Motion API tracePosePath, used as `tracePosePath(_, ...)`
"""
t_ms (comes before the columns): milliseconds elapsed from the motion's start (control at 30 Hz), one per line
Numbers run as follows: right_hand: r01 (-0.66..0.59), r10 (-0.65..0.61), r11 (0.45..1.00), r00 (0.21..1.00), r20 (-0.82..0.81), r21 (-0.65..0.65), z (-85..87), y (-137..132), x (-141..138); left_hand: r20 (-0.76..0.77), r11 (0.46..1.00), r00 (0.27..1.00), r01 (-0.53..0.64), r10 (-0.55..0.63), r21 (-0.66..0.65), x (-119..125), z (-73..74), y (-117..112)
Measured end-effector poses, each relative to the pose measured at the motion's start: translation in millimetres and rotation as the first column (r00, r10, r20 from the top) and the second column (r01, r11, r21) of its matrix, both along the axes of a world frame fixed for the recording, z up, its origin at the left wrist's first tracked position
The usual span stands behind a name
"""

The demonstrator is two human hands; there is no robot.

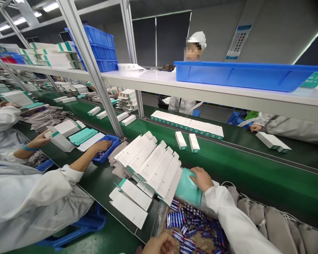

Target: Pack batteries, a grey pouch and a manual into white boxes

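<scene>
My right hand point(202, 180) reaches over a stack of glossy teal booklets point(187, 187), its fingers and thumb bent on the top teal booklet. At the bottom edge my left hand point(161, 244) is curled closed beside a plastic-lined heap of blue AA-type batteries point(192, 224). Anything inside its fingers is hidden. Left of the booklets, open white cartons point(153, 162) lie overlapped in a slanting pile. Two more white cartons point(131, 204) rest in front of them with flaps out.
Grey fabric pouches point(275, 225) with white cords line the right. Beyond runs a green conveyor belt point(241, 158) carrying small white boxes point(180, 140). A shelf point(159, 77) with a blue bin point(243, 76) spans above. At left, a co-worker's hand point(102, 146) dips into a blue tray point(111, 150).
</scene>
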State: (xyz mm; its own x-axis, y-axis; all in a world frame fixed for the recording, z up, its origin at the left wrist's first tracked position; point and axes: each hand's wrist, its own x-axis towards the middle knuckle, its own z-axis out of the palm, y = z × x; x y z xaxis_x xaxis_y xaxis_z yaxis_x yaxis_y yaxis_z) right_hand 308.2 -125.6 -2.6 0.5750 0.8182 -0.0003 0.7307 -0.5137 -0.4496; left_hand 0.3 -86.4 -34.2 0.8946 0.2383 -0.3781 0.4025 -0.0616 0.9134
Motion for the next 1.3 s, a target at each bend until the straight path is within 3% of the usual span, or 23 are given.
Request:
tracePosePath(100, 0.061, -0.06, 0.994, 0.998, -0.015, 0.094, 10.5, -17, -5, 0.042, 0.997, 0.998, -0.053, 0.056, -0.062, 9, 11.0, -5)
tracePosePath(200, 0.105, -0.088, 0.974, 0.992, -0.092, 0.202, 20.7, -43, -20, 0.019, 0.936, 0.981, -0.179, 0.194, -0.304, 23, 17.9, -12)
tracePosePath(300, 0.079, -0.035, 0.953, 0.988, -0.153, 0.293, 24.1, -75, -54, -0.074, 0.754, 0.945, -0.301, 0.32, -0.584, 36, 26.7, -13)
tracePosePath(400, -0.07, 0.128, 0.938, 0.98, -0.152, 0.339, 16.4, -106, -104, -0.137, 0.54, 0.945, -0.285, 0.297, -0.792, 44, 34.1, -7)
tracePosePath(467, -0.237, 0.285, 0.914, 0.953, -0.103, 0.33, 9.1, -120, -136, -0.108, 0.481, 0.963, -0.219, 0.248, -0.849, 46, 32.3, -4)
tracePosePath(533, -0.416, 0.467, 0.858, 0.876, -0.122, 0.302, 5.4, -129, -152, -0.068, 0.51, 0.966, -0.19, 0.249, -0.839, 45, 24.1, -4)
tracePosePath(567, -0.455, 0.514, 0.84, 0.841, -0.166, 0.295, 5.4, -131, -153, -0.071, 0.536, 0.962, -0.206, 0.263, -0.819, 44, 18.6, -5)
tracePosePath(600, -0.436, 0.496, 0.858, 0.84, -0.22, 0.27, 6.4, -131, -147, -0.094, 0.561, 0.956, -0.241, 0.279, -0.792, 43, 13.2, -6)
tracePosePath(667, -0.235, 0.273, 0.958, 0.921, -0.277, 0.163, 9.1, -126, -119, -0.184, 0.592, 0.934, -0.338, 0.306, -0.731, 40, 5.0, -11)
tracePosePath(700, -0.06, 0.073, 0.996, 0.968, -0.241, 0.061, 9.7, -121, -98, -0.23, 0.601, 0.922, -0.38, 0.313, -0.703, 38, 2.9, -13)
tracePosePath(800, 0.204, -0.211, 0.976, 0.973, -0.089, -0.08, 4.5, -99, -28, -0.255, 0.624, 0.908, -0.415, 0.333, -0.662, 35, 4.1, -18)
tracePosePath(900, 0.34, -0.34, 0.92, 0.94, 0.036, -0.197, -7.7, -77, 23, -0.177, 0.597, 0.933, -0.339, 0.315, -0.727, 28, 8.5, -20)
tracePosePath(1000, 0.345, -0.332, 0.898, 0.939, 0.094, -0.273, -17.8, -69, 42, -0.147, 0.531, 0.945, -0.289, 0.293, -0.796, 19, 9.9, -22)
tracePosePath(1133, 0.271, -0.245, 0.925, 0.961, 0.127, -0.266, -20.4, -75, 41, -0.142, 0.451, 0.948, -0.263, 0.285, -0.853, 11, 12.8, -21)
tracePosePath(1300, 0.232, -0.223, 0.97, 0.968, 0.117, -0.071, -13.4, -89, 29, -0.12, 0.471, 0.95, -0.25, 0.289, -0.846, 15, 17.3, -21)
